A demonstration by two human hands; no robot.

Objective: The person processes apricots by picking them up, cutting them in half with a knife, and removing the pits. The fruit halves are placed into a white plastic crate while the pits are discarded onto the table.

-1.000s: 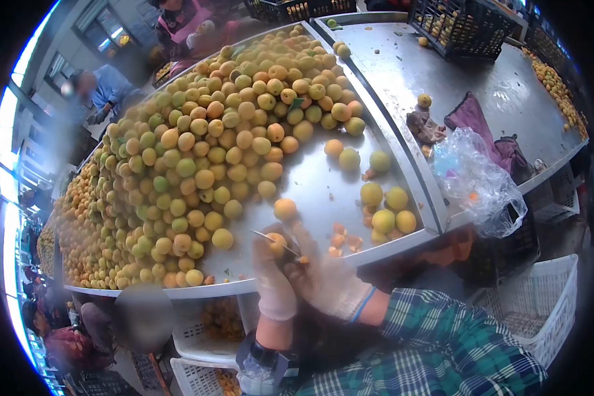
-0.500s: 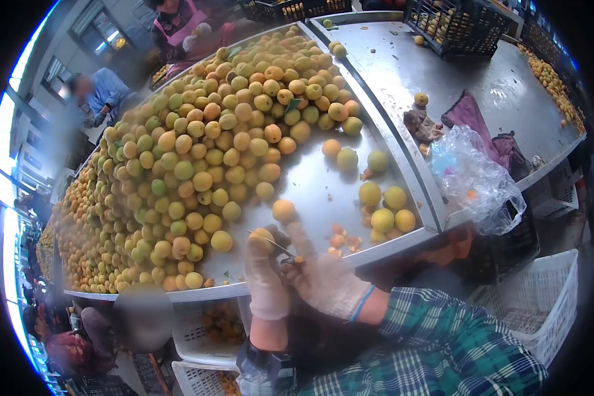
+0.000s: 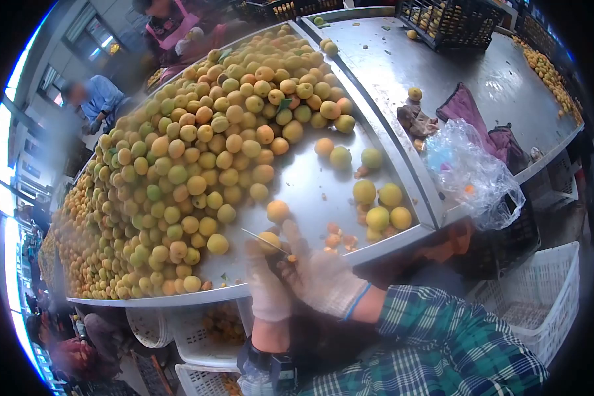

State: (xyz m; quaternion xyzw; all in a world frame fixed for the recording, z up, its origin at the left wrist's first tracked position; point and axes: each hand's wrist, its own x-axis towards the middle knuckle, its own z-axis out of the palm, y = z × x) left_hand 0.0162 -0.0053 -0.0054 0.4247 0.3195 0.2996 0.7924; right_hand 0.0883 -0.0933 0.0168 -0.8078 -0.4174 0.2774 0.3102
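My gloved left hand point(image 3: 267, 287) is closed around a yellow-orange apricot point(image 3: 269, 245) at the front edge of the metal table. In my gloved right hand point(image 3: 327, 280) is a thin-bladed knife point(image 3: 249, 233). Its blade lies across the apricot, with the tip sticking out past the far side. Fingers cover most of the handle. A small orange bit sits by the right fingertips. Just beyond the hands rests a loose apricot point(image 3: 278, 211). Cut orange scraps point(image 3: 334, 240) lie to the right, and several greenish-yellow apricots point(image 3: 377, 218) are grouped near the table's corner.
A large apricot heap point(image 3: 198, 158) covers the table's left side. A raised metal rim point(image 3: 383, 125) divides it from a second table holding a clear plastic bag point(image 3: 465, 171), purple cloth point(image 3: 472, 115) and black crate point(image 3: 449, 23). White baskets point(image 3: 534, 290) stand below. Other people work across the table.
The knife blade now reaches farther left past the apricot, and my right hand has shifted slightly toward it. The whole view has moved a little.
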